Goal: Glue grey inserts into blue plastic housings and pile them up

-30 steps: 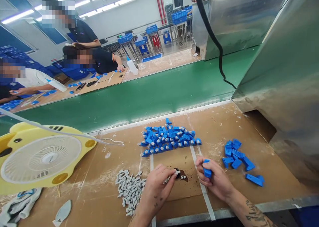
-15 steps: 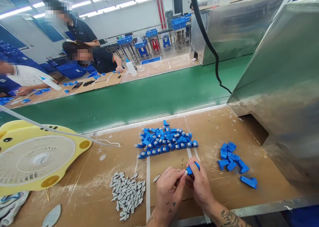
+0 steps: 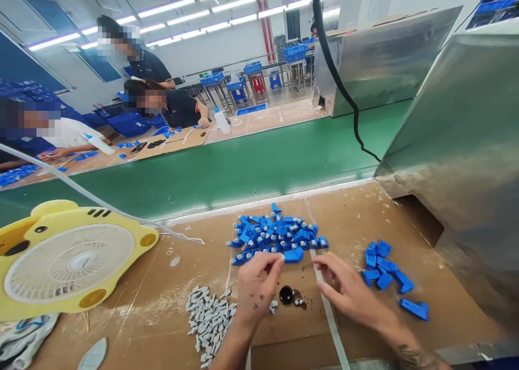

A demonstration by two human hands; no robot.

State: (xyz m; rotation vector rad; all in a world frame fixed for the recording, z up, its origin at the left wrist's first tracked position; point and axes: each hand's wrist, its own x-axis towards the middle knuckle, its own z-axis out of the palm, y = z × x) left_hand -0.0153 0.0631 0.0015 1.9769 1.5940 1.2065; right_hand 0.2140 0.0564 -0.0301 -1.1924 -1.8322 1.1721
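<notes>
My left hand (image 3: pixel 259 286) pinches the end of a blue piece (image 3: pixel 293 255) just in front of the blue pile. To its right my right hand (image 3: pixel 344 286) is off the piece, fingers apart and nothing between them. Many blue parts with pale tips (image 3: pixel 271 230) form the pile, with a row along its near side. Small grey parts (image 3: pixel 211 321) lie heaped left of my left hand. A dark round spot or cup (image 3: pixel 286 295) shows on the cardboard between my hands, beside dark smears. More blue pieces (image 3: pixel 381 264) lie loose beyond my right hand.
A yellow fan (image 3: pixel 81 259) lies at the left, a white cable above it. Behind the cardboard-covered table runs a green belt (image 3: pixel 243 167). A metal housing (image 3: pixel 466 143) stands at the right. Several people work across the belt.
My right hand has let go of the blue piece and moved right, opening. My left hand has moved up and left with the piece, uncovering the dark spot. The view has shifted slightly.
</notes>
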